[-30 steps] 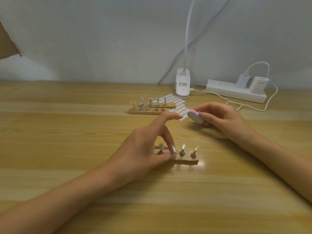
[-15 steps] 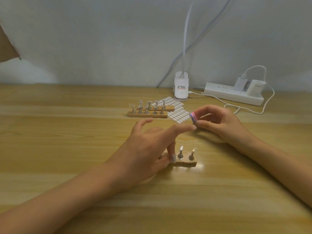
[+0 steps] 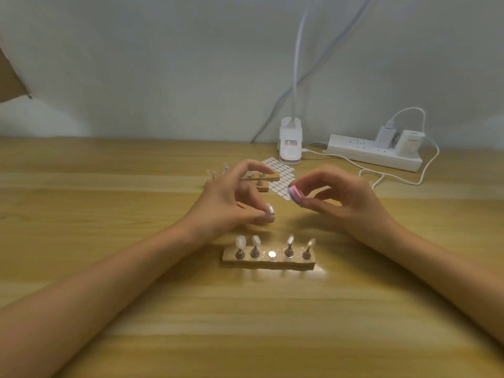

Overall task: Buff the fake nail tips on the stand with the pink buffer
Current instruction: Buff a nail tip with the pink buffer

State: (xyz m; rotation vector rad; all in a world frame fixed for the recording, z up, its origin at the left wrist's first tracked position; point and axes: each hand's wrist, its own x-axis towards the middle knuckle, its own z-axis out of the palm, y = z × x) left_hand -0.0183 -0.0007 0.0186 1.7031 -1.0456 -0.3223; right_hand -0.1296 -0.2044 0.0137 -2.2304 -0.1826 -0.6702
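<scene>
Right hand (image 3: 346, 197) pinches pink buffer (image 3: 296, 195); its end points left.

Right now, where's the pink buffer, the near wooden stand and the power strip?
pink buffer (image 3: 295, 196), head view, its rounded pink end.
near wooden stand (image 3: 268, 264), head view, its front side.
power strip (image 3: 360, 149), head view, its white top.

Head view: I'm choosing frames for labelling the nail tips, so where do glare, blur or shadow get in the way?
Head view: a bright glare patch on the table beside the near stand; its bare middle magnet blows out white; the nail tip pinched by the left hand looks soft; a diffuse shadow lies under the right hand holding the pink buffer.
</scene>
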